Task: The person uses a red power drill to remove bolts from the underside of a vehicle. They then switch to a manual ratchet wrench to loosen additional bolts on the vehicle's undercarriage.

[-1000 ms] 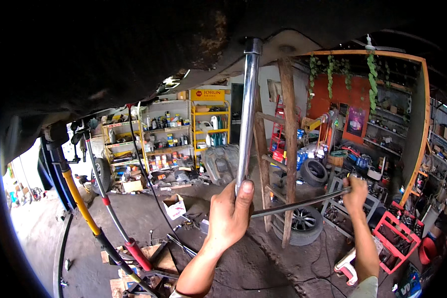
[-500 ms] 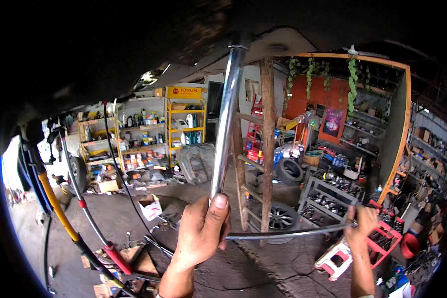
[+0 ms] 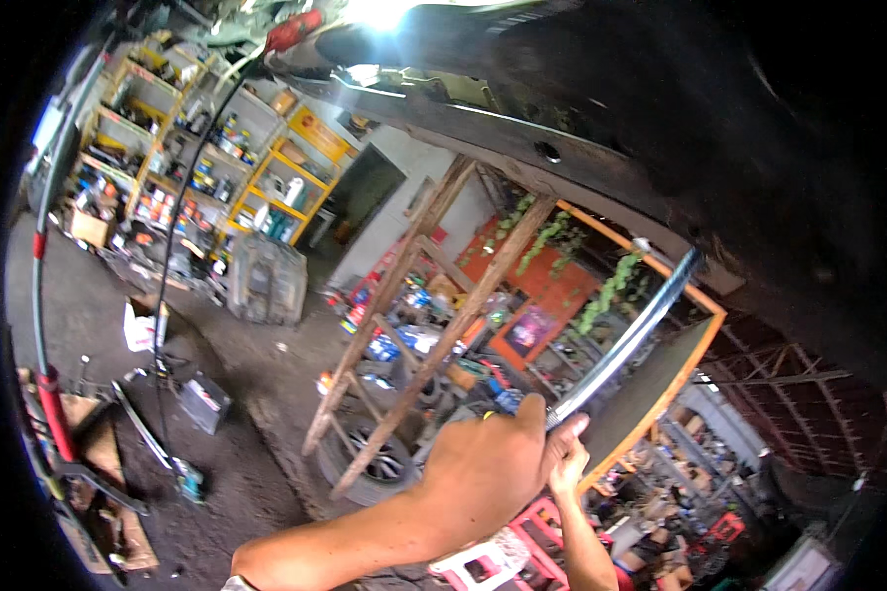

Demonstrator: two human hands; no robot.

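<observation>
A long shiny metal rod (image 3: 621, 340) slants up to the right, its upper end meeting the dark vehicle underside (image 3: 660, 128). My left hand (image 3: 483, 463) is closed around the rod's lower end, its forearm reaching in from the lower edge. Just behind and to its right is my right hand (image 3: 566, 471), partly covered by the left one. The right hand's fingers are mostly hidden, and I cannot see what they hold. The dark curved bar that met the rod earlier is out of sight behind my hands.
A wooden ladder (image 3: 443, 340) leans beyond my hands, with a wheel (image 3: 375, 463) behind its foot. Red and white stools (image 3: 483, 563) stand below. Yellow shelving (image 3: 278, 182) is at the far left. A black cable (image 3: 175, 207) hangs on the left, near a red-gripped pole (image 3: 54, 419).
The whole view has tilted and turned. The rod now slants to the right instead of standing nearly upright. My hands, apart before, now overlap right of centre.
</observation>
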